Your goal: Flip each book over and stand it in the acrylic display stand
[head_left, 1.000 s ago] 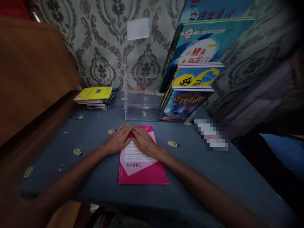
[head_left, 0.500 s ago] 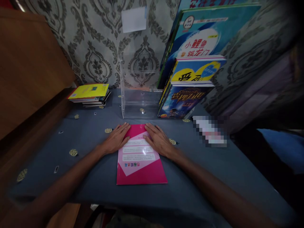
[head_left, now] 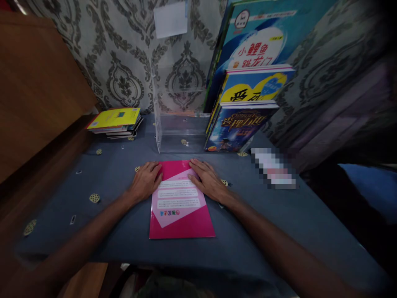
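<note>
A pink booklet [head_left: 181, 215] lies flat on the blue-grey tablecloth [head_left: 266, 219], its far end toward the wall. My left hand [head_left: 145, 181] rests flat at the booklet's far left corner, fingers spread. My right hand [head_left: 207, 180] lies flat at the far right corner, fingers spread over the edge. Neither hand grips anything. Just beyond the booklet stands a clear acrylic book stand [head_left: 173, 124].
Several large picture books [head_left: 248, 95] lean upright against the wall, right of the stand. A small stack of books with a yellow cover [head_left: 115, 121] lies at the back left. A wooden board [head_left: 37, 91] flanks the left side. The table's near edge is close.
Both hands slid apart from the middle of the booklet's far end to its two far corners. The view shifted slightly.
</note>
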A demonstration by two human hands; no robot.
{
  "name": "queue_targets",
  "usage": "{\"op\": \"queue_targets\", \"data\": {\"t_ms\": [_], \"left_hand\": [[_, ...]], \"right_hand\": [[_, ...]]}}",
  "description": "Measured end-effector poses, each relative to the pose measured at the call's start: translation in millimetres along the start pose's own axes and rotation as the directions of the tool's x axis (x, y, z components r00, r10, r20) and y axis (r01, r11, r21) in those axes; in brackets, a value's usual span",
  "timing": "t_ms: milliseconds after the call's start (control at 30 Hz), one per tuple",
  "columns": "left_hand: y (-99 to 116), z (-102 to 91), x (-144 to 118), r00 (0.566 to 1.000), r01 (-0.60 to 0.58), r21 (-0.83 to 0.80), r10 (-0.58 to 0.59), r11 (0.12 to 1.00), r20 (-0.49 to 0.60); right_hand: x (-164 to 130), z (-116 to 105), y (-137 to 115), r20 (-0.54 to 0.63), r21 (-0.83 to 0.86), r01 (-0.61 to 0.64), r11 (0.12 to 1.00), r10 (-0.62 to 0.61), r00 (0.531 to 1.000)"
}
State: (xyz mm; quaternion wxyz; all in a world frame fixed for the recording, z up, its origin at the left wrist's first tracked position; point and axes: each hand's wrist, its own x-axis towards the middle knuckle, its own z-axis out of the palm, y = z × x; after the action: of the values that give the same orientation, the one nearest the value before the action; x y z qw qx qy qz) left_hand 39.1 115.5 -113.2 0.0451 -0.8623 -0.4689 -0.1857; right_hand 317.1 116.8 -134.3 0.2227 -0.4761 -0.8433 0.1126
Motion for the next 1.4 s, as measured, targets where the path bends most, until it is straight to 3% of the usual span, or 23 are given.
{"op": "queue_targets", "data": {"t_ms": [233, 433, 600, 700, 933, 1400], "left_hand": [[2, 2.1, 11, 0.994, -0.099, -0.08, 0.101, 0.992, 0.029], [19, 3.7, 30, 0.97, -0.215, -0.105, 0.225, 0.971, 0.089], [34, 12.7, 53, 0.936, -0.292, -0.129, 0.311, 0.948, 0.166], [41, 22.0, 65, 0.922, -0.326, -0.168, 0.352, 0.93, 0.161], [47, 32.8, 71, 0.898, -0.384, -0.253, 0.422, 0.888, 0.121], [51, 23.3, 59, 0.874, -0.412, -0.26, 0.46, 0.873, 0.158]], "right_hand": [[-1, -1, 4, -0.037, 0.096, -0.004, 0.995, 0.007, 0.999], [-2, -5, 3, -0.071, 0.196, 0.014, 0.98, 0.0, 0.997], [3, -6, 12, -0.069, 0.504, -0.08, 0.86, 0.133, 0.989], [6, -6, 17, -0.04, 0.6, -0.115, 0.792, 0.173, 0.984], [6, -11, 20, -0.022, 0.559, -0.08, 0.825, 0.111, 0.994], [5, -9, 19, -0.028, 0.399, -0.032, 0.916, 0.047, 0.999]]}}
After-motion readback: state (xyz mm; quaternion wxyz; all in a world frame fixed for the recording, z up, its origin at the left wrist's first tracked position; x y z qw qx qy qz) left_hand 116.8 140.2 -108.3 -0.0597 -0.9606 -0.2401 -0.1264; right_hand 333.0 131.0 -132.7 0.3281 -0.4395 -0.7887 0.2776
